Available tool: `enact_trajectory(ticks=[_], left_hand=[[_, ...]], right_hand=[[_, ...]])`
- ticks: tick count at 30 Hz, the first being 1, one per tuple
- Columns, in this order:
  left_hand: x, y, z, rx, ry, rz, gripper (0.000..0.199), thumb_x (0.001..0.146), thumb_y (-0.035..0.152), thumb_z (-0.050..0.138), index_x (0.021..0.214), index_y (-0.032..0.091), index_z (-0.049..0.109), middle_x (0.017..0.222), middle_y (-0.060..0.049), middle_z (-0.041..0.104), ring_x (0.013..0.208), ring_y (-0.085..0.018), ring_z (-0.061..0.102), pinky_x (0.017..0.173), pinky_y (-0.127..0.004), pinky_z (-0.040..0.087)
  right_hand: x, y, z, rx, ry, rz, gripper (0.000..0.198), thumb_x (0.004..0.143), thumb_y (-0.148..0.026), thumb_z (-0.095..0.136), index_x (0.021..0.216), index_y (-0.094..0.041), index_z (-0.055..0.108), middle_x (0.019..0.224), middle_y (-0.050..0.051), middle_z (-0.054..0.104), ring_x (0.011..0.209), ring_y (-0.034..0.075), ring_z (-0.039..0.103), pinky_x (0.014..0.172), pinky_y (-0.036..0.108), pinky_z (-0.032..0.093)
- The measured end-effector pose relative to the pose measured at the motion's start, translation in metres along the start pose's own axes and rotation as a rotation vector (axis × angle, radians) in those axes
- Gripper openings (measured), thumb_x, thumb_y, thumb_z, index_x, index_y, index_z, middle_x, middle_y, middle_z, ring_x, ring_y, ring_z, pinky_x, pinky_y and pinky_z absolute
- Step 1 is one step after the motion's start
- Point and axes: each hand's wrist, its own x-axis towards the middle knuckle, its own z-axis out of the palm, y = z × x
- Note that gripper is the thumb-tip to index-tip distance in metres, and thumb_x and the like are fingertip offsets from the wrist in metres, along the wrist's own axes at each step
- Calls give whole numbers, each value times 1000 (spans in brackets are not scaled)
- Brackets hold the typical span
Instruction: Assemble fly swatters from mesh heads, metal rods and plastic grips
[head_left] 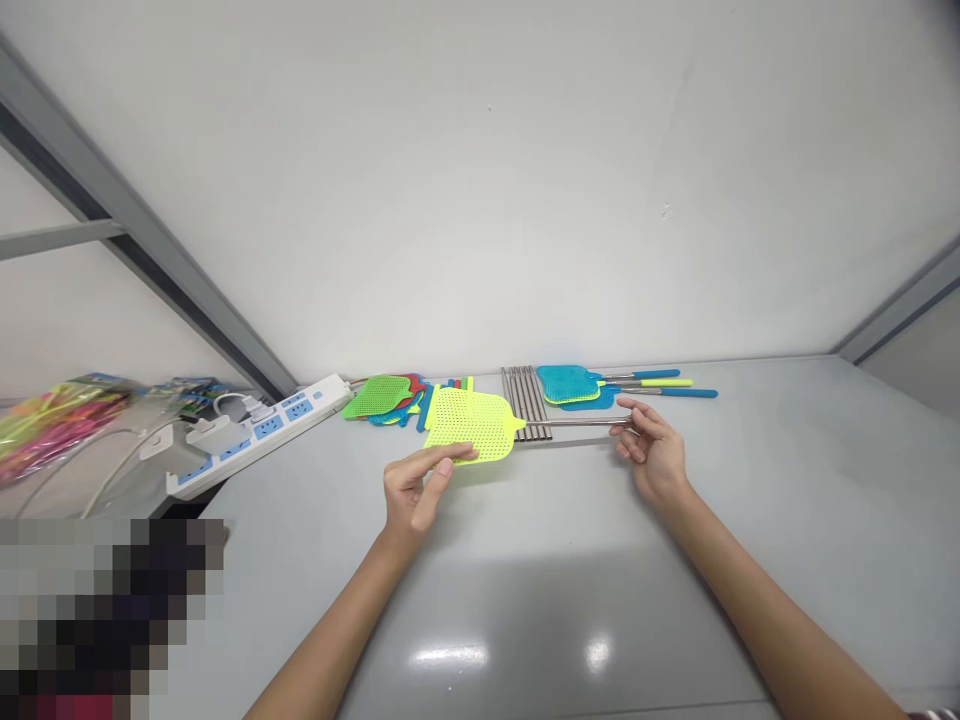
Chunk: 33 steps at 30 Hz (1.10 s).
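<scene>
A neon-yellow fly swatter (472, 425) with a thin metal rod is held level above the table. My left hand (416, 490) pinches the lower edge of its perforated head between thumb and fingers. At the far end of the rod, my right hand (654, 450) has its fingers closed round the metal; no coloured grip shows there. Behind it lie several bare metal rods (525, 385) side by side. To their right are fly swatters (574, 384) with blue and yellow handles. On the left, loose swatter heads (379, 397) in green, red and blue are piled near coloured handle grips (425, 408).
A white power strip (262, 432) with plugs and cables runs along the table's left side. Beyond it lies a plastic bag (67, 420) of bright pink and yellow items. A white wall (480, 180) closes off the back of the grey table (787, 480).
</scene>
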Motion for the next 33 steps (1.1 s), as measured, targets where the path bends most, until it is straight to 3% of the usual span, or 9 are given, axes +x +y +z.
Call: enact_trajectory(ticks=[7,29,33], left_hand=[[-1,-2,0,-7,-14,35,24,76,24,44,85,19,65,80,-4,67,78,-20,61,68,-33,47],[-1,-3,1,-40,35,121,24,75,21,43,82,18,66,76,-4,66,71,-19,60,62,-31,44],[-1,-3,2,-35,44,97,24,75,22,42,79,18,66,71,-4,66,67,-19,59,70,-35,40]], right_hand=[[1,4,-2,26,-18,80,18,71,-27,48,83,-18,58,53,1,55,31,3,19,36,20,27],[-2,2,4,195,-14,181,11,65,-19,49,58,-15,56,43,3,53,31,6,31,38,21,33],[-2,4,4,228,6,216,12,66,-18,50,59,-14,58,41,4,52,32,6,33,40,21,35]])
